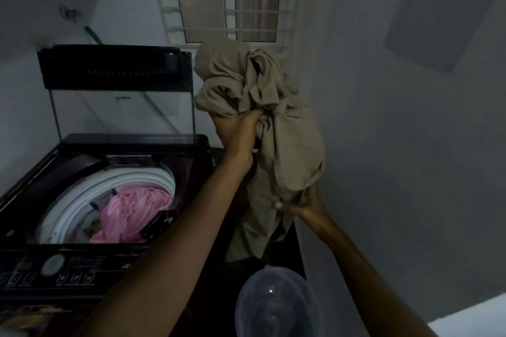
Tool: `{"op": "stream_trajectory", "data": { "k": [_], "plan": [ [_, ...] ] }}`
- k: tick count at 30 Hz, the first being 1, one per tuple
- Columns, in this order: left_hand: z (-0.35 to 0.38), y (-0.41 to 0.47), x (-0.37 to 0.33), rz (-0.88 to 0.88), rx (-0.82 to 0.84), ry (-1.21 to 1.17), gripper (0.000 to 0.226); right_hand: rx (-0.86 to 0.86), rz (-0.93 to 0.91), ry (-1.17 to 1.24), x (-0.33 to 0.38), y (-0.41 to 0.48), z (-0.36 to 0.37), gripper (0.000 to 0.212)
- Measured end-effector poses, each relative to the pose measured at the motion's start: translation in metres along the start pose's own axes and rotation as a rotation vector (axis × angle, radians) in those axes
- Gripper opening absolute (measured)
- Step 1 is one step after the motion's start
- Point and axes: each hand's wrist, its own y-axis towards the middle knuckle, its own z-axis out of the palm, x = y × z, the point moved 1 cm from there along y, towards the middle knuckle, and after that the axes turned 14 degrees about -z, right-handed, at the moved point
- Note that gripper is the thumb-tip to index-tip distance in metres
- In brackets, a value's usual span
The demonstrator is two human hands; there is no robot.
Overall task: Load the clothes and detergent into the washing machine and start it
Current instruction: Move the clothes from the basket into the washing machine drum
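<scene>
A person stands at a top-loading washing machine (104,262) with its glass lid (120,107) propped upright at the back edge. The white-rimmed drum (82,200) holds a crumpled pink garment (131,210). Just beyond the machine's right edge, both hands hold a beige garment (290,145) in the air. Its long axis runs roughly vertical, with the bunched end uppermost and the loose tail hanging down. The left hand (238,131) grips the upper bunch, fingers curled tightly into the cloth. The right hand (301,204) clutches the lower fold, fingers pressed together round it. A clear plastic container (276,306) sits near the machine's front right corner, its contents not discernible.
</scene>
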Motion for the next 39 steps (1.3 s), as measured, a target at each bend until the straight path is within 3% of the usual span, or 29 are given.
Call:
{"op": "stream_trajectory", "data": {
  "k": [4,7,9,15,19,21,23,26,32,35,37,39],
  "plan": [
    [0.005,-0.008,0.000,-0.050,-0.030,-0.148,0.075,-0.027,0.128,0.027,-0.034,-0.006,0.038,0.097],
    [-0.005,-0.005,0.004,-0.067,-0.026,-0.122,0.076,-0.076,0.216,-0.140,-0.041,-0.004,0.038,0.034],
    [-0.021,0.004,0.006,-0.090,-0.007,-0.066,0.084,-0.072,0.239,-0.234,-0.045,-0.006,0.020,0.014],
    [-0.067,0.010,0.015,0.056,-0.076,0.179,0.087,-0.360,0.188,-0.081,-0.002,-0.010,-0.054,0.019],
    [-0.072,0.002,0.031,0.029,-0.054,0.320,0.095,-0.481,0.135,0.140,0.043,0.019,-0.071,0.023],
    [-0.067,-0.002,0.034,0.002,-0.021,0.385,0.095,-0.409,0.059,0.297,0.069,0.031,-0.065,0.021],
    [-0.060,-0.007,0.035,-0.007,0.013,0.441,0.087,-0.247,0.018,0.425,0.091,0.037,-0.054,0.035],
    [-0.052,-0.012,0.039,-0.027,0.059,0.432,0.082,-0.035,0.010,0.365,0.098,0.042,-0.036,0.048],
    [-0.041,-0.019,0.038,-0.066,0.322,0.313,0.095,-0.095,-0.070,0.176,0.103,0.052,-0.008,0.045],
    [-0.034,-0.024,0.036,-0.085,0.468,0.376,0.096,-0.079,0.021,0.284,0.096,0.055,0.002,0.064],
    [-0.031,-0.025,0.039,-0.049,0.461,0.485,0.100,-0.067,0.066,0.352,0.099,0.051,0.010,0.063],
    [-0.033,-0.023,0.045,-0.047,0.387,0.496,0.117,-0.021,0.071,0.473,0.096,0.050,0.012,0.060]
  ]
}}
